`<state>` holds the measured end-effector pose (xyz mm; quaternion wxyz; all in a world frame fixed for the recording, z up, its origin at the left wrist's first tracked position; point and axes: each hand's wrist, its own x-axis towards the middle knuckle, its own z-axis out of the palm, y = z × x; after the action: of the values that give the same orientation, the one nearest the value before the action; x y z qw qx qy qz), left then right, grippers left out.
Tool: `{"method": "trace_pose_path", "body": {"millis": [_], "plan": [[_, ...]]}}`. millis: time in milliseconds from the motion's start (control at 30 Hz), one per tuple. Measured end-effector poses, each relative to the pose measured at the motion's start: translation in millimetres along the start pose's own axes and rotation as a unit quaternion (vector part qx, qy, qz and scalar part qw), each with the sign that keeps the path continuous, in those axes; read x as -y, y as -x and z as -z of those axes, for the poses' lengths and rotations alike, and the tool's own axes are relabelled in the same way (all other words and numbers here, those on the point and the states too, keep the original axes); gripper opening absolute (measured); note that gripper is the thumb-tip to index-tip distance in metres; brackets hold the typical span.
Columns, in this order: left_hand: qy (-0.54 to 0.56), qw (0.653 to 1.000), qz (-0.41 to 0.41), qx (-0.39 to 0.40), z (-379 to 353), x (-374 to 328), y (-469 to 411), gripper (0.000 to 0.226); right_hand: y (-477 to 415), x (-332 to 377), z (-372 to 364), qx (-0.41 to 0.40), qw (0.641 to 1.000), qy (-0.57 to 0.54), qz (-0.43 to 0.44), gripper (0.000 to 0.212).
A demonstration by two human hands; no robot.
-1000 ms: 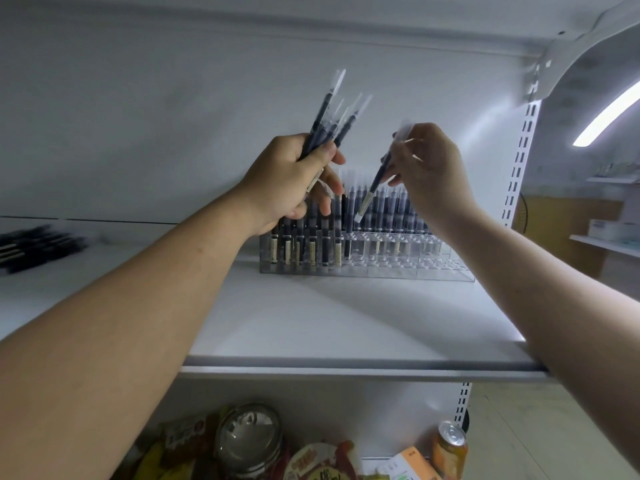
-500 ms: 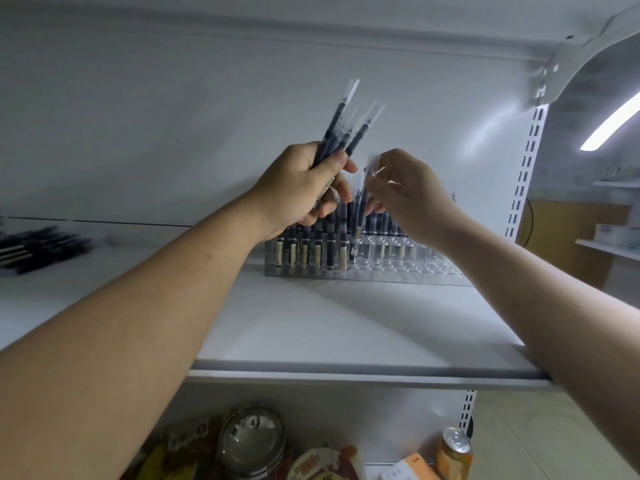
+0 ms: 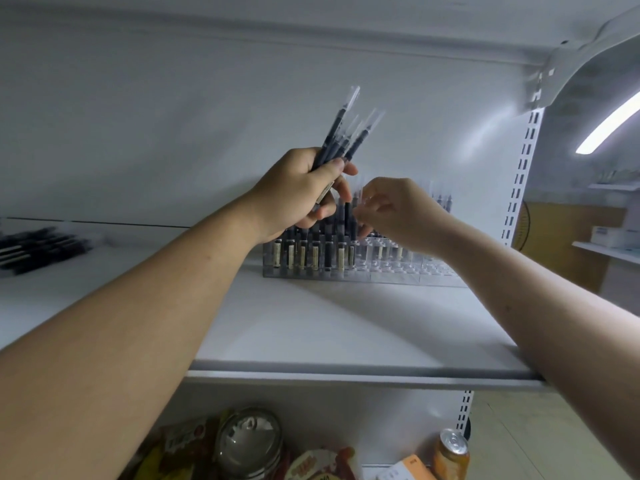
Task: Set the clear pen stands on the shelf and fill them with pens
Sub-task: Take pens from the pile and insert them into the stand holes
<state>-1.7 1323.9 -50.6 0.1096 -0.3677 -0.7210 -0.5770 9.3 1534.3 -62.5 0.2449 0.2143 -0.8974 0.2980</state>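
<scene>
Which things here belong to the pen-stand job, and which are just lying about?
Job: stand, pens in it, held bundle, pinched pen, shelf, spare pens at left.
Lying about, below the shelf: jar, can, snack packets, orange box.

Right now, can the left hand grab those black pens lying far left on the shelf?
Probably not yet. The left hand grips a bundle of pens, so its fingers are full, and the loose pens lie well off to its side.
</scene>
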Motion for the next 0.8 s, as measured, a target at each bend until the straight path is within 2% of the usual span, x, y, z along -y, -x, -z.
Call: {"method": "trace_pose_path", "body": {"millis": [133, 200, 333, 433, 567, 700, 800], "plan": [[0.008, 1.0, 0.007, 0.01, -1, -1, 0, 0.025, -1, -3, 11, -0.088, 0.995, -0.027, 0.029, 0.01], [0.005, 1.0, 0.011, 0.02, -1, -1, 1, 0.025, -1, -2, 17, -0.117, 0.986, -0.112, 0.043, 0.013], [0.005, 0.999, 0.021, 0.039, -2, -2, 2, 0.026, -1, 3, 21, -0.087, 0.94, -0.328, 0.046, 0.013], [-0.005, 0.999, 0.022, 0.042, -3, -2, 2, 0.026, -2, 3, 21, -0.084, 0.922, -0.376, 0.042, 0.032], [-0.022, 0.998, 0.021, 0.059, -4, -2, 3, 0.023, -3, 3, 20, -0.095, 0.922, -0.375, 0.035, 0.046], [-0.038, 0.997, 0.023, 0.06, -3, -6, 6, 0.024, -4, 8, 19, -0.114, 0.894, -0.433, 0.015, 0.018], [-0.066, 0.997, 0.009, 0.05, -1, -7, 7, 0.027, -6, 7, 25, -0.172, 0.856, -0.488, -0.006, 0.013]]}}
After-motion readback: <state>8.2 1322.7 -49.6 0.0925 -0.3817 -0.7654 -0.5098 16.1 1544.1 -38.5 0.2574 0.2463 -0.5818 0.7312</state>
